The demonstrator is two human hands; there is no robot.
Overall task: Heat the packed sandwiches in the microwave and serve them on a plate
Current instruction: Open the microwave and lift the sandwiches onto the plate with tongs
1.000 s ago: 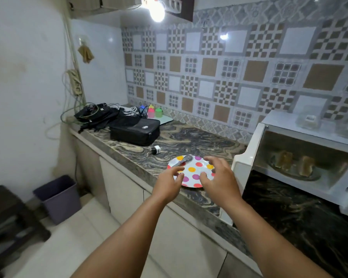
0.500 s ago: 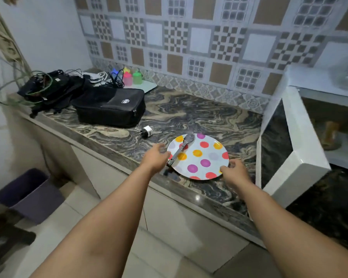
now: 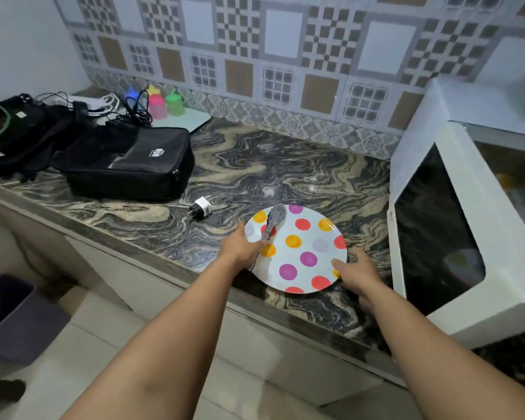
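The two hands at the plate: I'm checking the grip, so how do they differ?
The left hand is at the polka-dot plate's left rim, on the handle end of the metal tongs. The right hand is at the right rim, thumb on top, away from the tongs. Both touch the plate's near half.

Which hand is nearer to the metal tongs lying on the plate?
Left. The left hand touches the tongs at their handle end; the right hand is at the plate's opposite rim.
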